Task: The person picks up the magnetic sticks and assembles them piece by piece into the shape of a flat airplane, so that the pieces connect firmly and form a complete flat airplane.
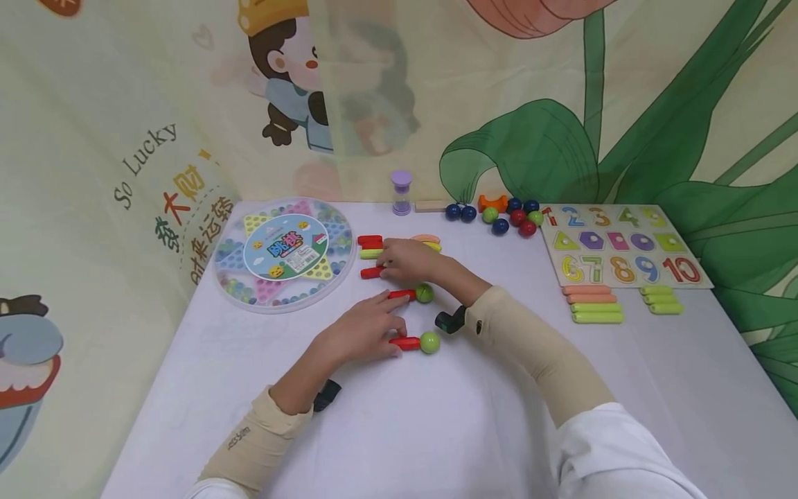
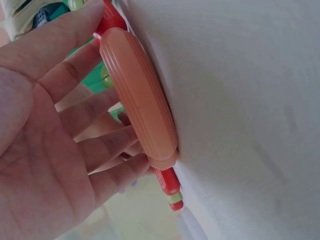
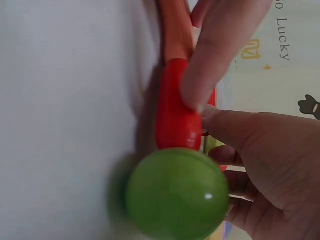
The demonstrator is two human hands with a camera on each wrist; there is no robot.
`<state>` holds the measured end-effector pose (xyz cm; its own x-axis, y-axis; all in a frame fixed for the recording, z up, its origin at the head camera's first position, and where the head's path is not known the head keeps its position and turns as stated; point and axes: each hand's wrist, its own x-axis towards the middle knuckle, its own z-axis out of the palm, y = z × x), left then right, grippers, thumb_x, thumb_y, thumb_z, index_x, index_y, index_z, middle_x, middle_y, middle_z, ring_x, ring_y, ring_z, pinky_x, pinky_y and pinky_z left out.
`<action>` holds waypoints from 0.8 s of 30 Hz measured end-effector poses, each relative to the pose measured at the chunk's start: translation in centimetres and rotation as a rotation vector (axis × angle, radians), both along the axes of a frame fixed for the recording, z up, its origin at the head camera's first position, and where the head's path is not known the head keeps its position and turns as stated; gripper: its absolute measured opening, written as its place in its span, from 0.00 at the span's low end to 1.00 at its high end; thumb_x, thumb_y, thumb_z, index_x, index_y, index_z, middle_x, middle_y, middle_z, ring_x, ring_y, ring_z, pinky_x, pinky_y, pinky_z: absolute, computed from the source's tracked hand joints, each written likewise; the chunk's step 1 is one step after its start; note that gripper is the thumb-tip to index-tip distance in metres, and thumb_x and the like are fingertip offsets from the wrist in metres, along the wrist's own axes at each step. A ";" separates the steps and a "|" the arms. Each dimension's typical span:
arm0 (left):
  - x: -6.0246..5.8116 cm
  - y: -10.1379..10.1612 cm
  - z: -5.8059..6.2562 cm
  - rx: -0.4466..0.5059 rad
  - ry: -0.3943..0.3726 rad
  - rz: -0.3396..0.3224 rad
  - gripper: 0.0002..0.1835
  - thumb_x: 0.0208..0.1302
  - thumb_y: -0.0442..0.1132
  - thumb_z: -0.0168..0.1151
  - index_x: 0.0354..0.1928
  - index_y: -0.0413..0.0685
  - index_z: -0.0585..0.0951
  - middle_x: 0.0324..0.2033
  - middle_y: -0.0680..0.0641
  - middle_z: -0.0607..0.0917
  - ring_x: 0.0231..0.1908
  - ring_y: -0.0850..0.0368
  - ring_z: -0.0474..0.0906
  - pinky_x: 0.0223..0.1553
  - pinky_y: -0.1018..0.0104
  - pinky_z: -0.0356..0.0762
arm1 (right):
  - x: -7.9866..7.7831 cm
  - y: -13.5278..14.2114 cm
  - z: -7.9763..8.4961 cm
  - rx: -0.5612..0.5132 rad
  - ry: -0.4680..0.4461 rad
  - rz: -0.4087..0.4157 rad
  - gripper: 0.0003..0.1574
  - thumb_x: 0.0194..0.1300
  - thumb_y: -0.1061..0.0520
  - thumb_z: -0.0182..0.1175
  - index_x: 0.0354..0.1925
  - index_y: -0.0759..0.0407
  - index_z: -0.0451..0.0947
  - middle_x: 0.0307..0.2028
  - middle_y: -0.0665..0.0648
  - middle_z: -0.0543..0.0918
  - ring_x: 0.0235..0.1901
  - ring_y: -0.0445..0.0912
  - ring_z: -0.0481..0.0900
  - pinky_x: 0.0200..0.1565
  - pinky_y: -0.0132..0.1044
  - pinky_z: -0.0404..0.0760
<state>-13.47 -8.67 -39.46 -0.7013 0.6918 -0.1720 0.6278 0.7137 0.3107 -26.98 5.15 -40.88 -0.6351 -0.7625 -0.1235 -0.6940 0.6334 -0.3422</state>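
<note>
My left hand (image 1: 364,329) rests low on the table, fingers fairly straight and spread. Beneath it lies an orange ribbed stick (image 2: 140,95), its fingertips along the side and its thumb at a red stick (image 1: 405,343). Another left finger presses the far red stick (image 3: 175,110). Each red stick has a green ball at its right end, a near ball (image 1: 430,342) and a far ball (image 3: 177,192). My right hand (image 1: 411,262), farther back, pinches a loose red stick (image 1: 371,273) beside a small group of sticks and partly covers them.
A round Chinese checkers set (image 1: 283,294) stands at the back left, a purple hourglass (image 1: 402,193) behind. Several coloured balls (image 1: 500,226) lie at the back beside a number puzzle board (image 1: 630,246). Orange and yellow-green sticks (image 1: 597,317) lie in front of the board.
</note>
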 end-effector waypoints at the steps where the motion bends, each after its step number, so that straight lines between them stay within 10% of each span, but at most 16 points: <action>1: 0.0 0.0 0.0 0.001 0.000 -0.001 0.15 0.48 0.51 0.68 0.40 0.58 0.83 0.63 0.46 0.63 0.64 0.46 0.53 0.59 0.52 0.56 | 0.1 0.1 0.0 0.003 0.007 -0.015 0.15 0.59 0.51 0.60 0.45 0.51 0.81 0.35 0.47 0.74 0.34 0.40 0.69 0.37 0.27 0.71; 14: 0.0 0.1 0.0 -0.017 -0.028 0.017 0.16 0.49 0.51 0.68 0.41 0.60 0.82 0.64 0.48 0.61 0.64 0.46 0.51 0.59 0.52 0.58 | 1.6 6.7 2.3 0.296 -0.282 -0.346 0.13 0.53 0.50 0.63 0.34 0.57 0.78 0.28 0.54 0.78 0.31 0.48 0.73 0.33 0.37 0.74; 24: 0.0 0.0 -0.2 -0.005 -0.022 0.007 0.15 0.49 0.51 0.67 0.41 0.61 0.82 0.65 0.48 0.60 0.64 0.46 0.51 0.58 0.52 0.59 | 1.6 7.8 0.6 -0.008 -0.331 -0.308 0.17 0.59 0.53 0.58 0.47 0.52 0.74 0.27 0.55 0.76 0.27 0.47 0.72 0.28 0.35 0.73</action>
<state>-13.51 -8.65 -39.65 -0.7018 0.6862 -0.1912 0.6162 0.7195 0.3205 -25.37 12.99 -40.24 -0.7600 -0.5457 -0.3531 -0.3255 0.7897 -0.5200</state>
